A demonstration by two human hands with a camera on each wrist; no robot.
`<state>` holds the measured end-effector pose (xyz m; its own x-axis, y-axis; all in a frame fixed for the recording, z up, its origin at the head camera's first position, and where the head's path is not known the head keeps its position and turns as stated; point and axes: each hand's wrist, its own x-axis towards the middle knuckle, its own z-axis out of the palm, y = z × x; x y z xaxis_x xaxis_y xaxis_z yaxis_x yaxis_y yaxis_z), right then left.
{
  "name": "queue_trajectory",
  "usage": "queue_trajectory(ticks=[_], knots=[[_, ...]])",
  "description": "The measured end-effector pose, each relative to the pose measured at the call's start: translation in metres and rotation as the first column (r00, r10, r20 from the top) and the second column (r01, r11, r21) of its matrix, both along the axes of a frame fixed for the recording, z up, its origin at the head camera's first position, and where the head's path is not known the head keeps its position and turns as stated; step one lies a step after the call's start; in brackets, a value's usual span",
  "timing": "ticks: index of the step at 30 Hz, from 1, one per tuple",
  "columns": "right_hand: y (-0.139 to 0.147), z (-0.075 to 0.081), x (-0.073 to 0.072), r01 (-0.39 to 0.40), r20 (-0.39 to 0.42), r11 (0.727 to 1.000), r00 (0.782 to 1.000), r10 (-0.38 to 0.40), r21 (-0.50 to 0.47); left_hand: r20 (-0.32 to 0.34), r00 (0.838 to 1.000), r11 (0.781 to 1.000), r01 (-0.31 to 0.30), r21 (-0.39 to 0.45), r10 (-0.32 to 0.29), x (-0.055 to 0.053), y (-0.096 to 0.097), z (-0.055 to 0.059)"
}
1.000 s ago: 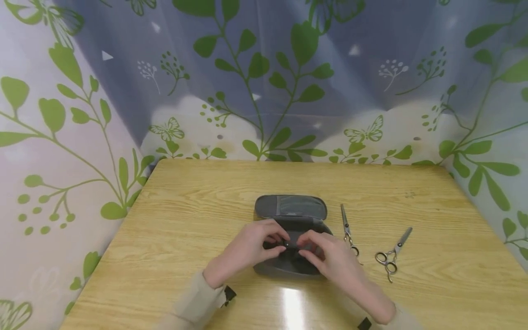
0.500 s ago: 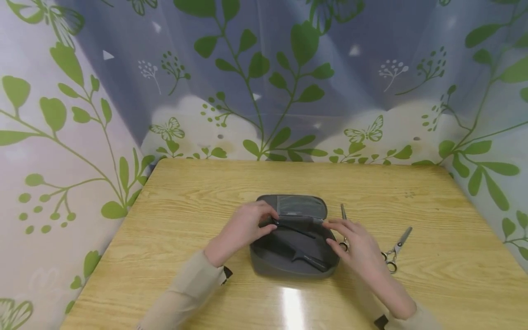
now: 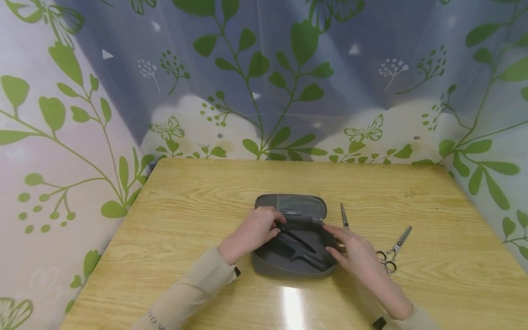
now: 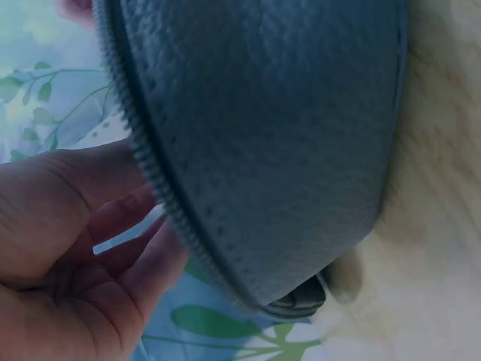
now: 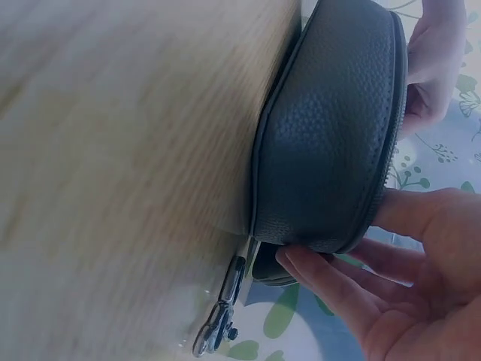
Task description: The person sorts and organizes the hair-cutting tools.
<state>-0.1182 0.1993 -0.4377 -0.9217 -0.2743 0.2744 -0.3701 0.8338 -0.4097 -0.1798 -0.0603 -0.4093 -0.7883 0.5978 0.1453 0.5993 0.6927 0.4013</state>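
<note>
A dark grey zippered case point(image 3: 288, 270) lies open on the table, its lid point(image 3: 303, 206) folded back. My left hand point(image 3: 251, 231) is over the case's left side and pinches the end of a slim black tool point(image 3: 299, 239) that slants down into the case; its kind is unclear. In the left wrist view the case wall point(image 4: 270, 135) hides those fingertips. Another dark tool with a handle point(image 3: 313, 262) lies inside, near the front. My right hand point(image 3: 360, 259) grips the case's right rim, thumb over the edge and fingers along the outer wall point(image 5: 323, 150).
Right of the case lie two pairs of scissors, one point(image 3: 344, 216) partly behind my right hand and the other point(image 3: 393, 252) farther right. The wooden table point(image 3: 198, 197) meets a leaf-patterned curtain point(image 3: 264, 91) at the back and sides.
Both hands were close together over the case's middle. My right hand has moved right to the rim. My left hand went back and left, then slightly right, and the slim black tool shows in it.
</note>
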Motion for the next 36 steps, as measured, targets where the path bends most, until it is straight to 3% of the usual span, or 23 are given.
queue_trajectory(ticks=[5, 14, 19, 25, 30, 33, 36], knots=[[0.001, 0.000, 0.002, 0.013, 0.017, 1.000, 1.000, -0.013, -0.001, 0.022, 1.000, 0.999, 0.019, 0.045, -0.020, -0.001, 0.002, -0.005], [0.002, -0.002, 0.002, -0.008, -0.020, 1.000, 1.000, 0.008, -0.015, -0.040, 0.999, 0.998, 0.032, 0.061, -0.030, -0.002, 0.001, -0.015], [0.003, -0.003, 0.001, -0.015, -0.027, 1.000, 1.000, 0.015, -0.016, -0.055, 0.998, 0.999, 0.042, 0.035, -0.040, -0.001, 0.001, -0.015], [0.003, -0.004, 0.001, -0.027, -0.056, 1.000, 0.998, 0.026, -0.009, -0.015, 0.992, 0.991, 0.127, -0.048, -0.128, 0.003, 0.001, -0.013], [0.004, -0.004, 0.002, -0.025, -0.048, 1.000, 0.999, 0.024, -0.011, 0.008, 0.982, 0.980, 0.188, -0.066, -0.188, 0.004, 0.001, -0.014], [0.004, -0.004, 0.002, -0.028, -0.045, 1.000, 0.999, 0.027, -0.011, 0.026, 0.984, 0.983, 0.179, -0.046, -0.178, 0.004, -0.001, -0.014], [0.003, -0.004, 0.002, -0.023, -0.032, 1.000, 0.999, 0.023, -0.016, 0.036, 0.991, 0.991, 0.131, 0.003, -0.131, 0.003, -0.006, -0.011]])
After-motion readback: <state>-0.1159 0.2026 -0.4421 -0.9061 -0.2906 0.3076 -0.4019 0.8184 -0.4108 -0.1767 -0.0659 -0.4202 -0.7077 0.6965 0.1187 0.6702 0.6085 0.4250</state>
